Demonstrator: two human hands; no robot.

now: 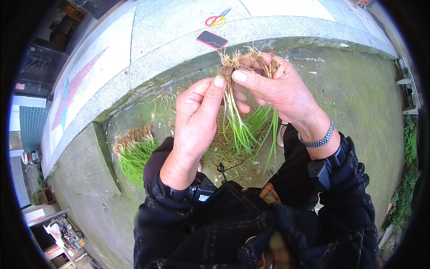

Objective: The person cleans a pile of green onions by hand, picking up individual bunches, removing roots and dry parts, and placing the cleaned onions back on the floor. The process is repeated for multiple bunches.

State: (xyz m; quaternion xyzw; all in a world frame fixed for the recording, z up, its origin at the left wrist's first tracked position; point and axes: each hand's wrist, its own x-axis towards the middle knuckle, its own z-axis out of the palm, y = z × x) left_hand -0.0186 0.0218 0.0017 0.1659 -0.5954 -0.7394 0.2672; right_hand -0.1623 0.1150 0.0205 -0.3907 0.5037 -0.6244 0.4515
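My left hand (pixel 196 117) pinches a small bunch of thin green onion-like plants (pixel 233 109) between thumb and finger, just below the matted roots. The roots point up and the leaves hang down. In my right hand (pixel 289 89) is a second small bunch (pixel 269 69), with brown stem bases and roots showing above the fingers and long leaves below. My right thumb meets the left bunch near its roots. Some of the right fingers are hidden behind the plants. On the ground to the left lies a larger pile of similar plants (pixel 136 156), roots away from me.
Scissors with red and yellow handles (pixel 216 21) and a red-edged phone (pixel 212 39) lie on the raised stone ledge (pixel 161 43) ahead. Loose roots and leaf scraps (pixel 228 164) litter the concrete between my legs. A concrete slab (pixel 85 161) slopes at the left.
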